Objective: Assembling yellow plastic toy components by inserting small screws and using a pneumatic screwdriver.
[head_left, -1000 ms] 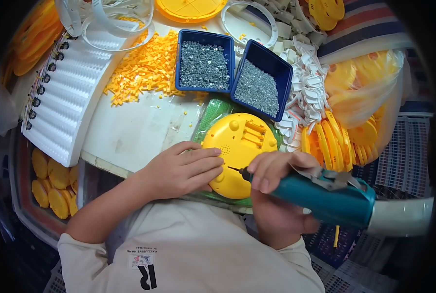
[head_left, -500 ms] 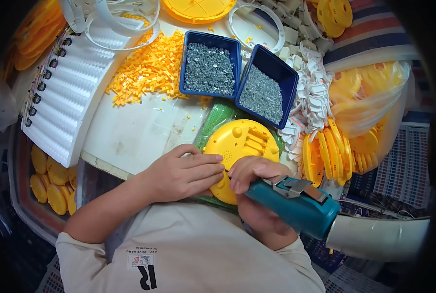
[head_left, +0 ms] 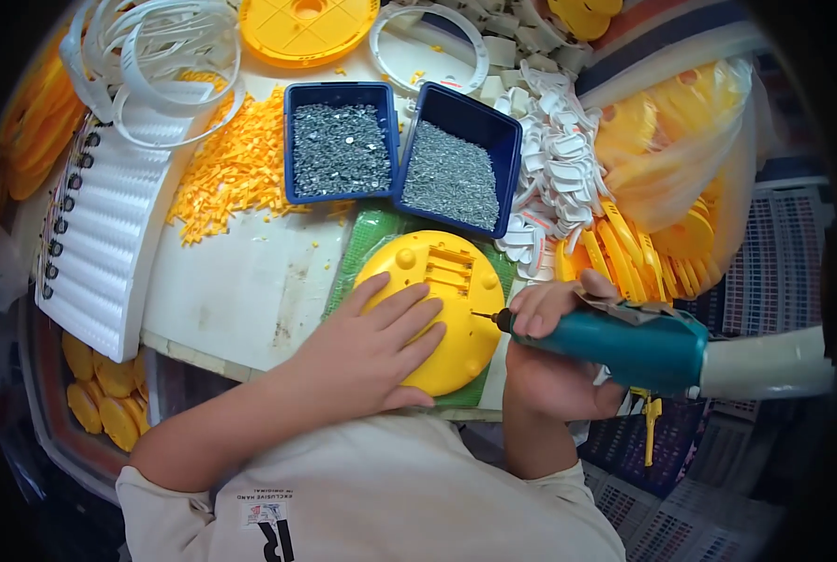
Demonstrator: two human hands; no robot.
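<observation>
While right hand [head_left: 554,384] grips driver [head_left: 643,348], left hand [head_left: 362,351] has splayed farther over yellow casing [head_left: 460,351].

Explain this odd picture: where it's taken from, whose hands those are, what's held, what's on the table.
No robot here, just a person working bare-handed. A wide fisheye camera on their head looks down, so straight edges bend. The left hand lies spread on a round yellow casing, which rests on a green mat. The right hand grips a teal power driver, its thin tip at the casing; whether it touches is unclear. Behind, on the pale table, stand two blue bins of small metal parts, a heap of yellow pieces to their left and white parts to their right.
</observation>
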